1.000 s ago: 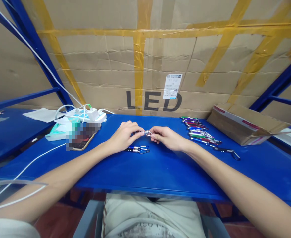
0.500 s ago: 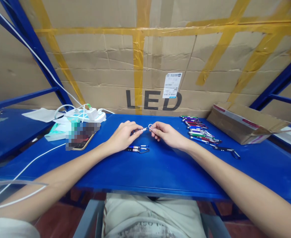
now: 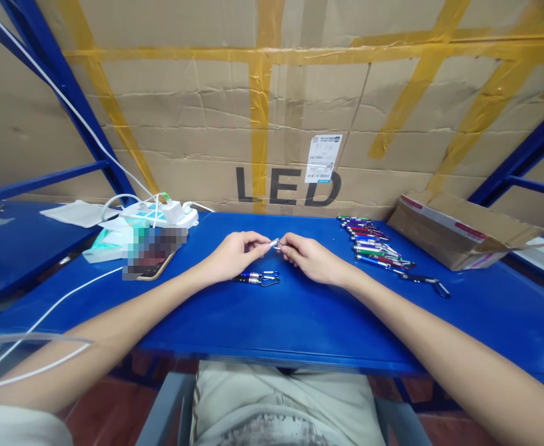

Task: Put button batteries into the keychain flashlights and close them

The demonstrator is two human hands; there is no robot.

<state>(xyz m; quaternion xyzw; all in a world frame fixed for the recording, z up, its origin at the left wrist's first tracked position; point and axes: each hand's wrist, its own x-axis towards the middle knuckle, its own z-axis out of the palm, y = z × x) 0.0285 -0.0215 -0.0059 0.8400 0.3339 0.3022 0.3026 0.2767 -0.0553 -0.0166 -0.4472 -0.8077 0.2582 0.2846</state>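
My left hand (image 3: 237, 255) is closed on a slim penlight (image 3: 273, 243), its silver end poking out past the thumb and fingertips; most of the body is hidden. Pinched in my right hand (image 3: 313, 257) is a small metal carabiner clip (image 3: 280, 243), seen nearly edge-on. The clip meets the penlight's end between the two hands; whether they are joined I cannot tell. Just below my left hand, blue and black penlights (image 3: 253, 279) with carabiner clips lie on the blue table (image 3: 290, 322), partly covered by the hand.
To the right lies a row of penlights in several colours (image 3: 369, 244), with a black one (image 3: 420, 280) nearest me. An open cardboard box (image 3: 443, 232) stands beyond them. At left are a phone (image 3: 163, 266), a white power strip (image 3: 188, 218) and cables. A large carton (image 3: 207, 124) stands behind.
My right hand has drawn slightly left, bringing the clip against the penlight's end. The clip has turned from a visible loop to nearly edge-on.
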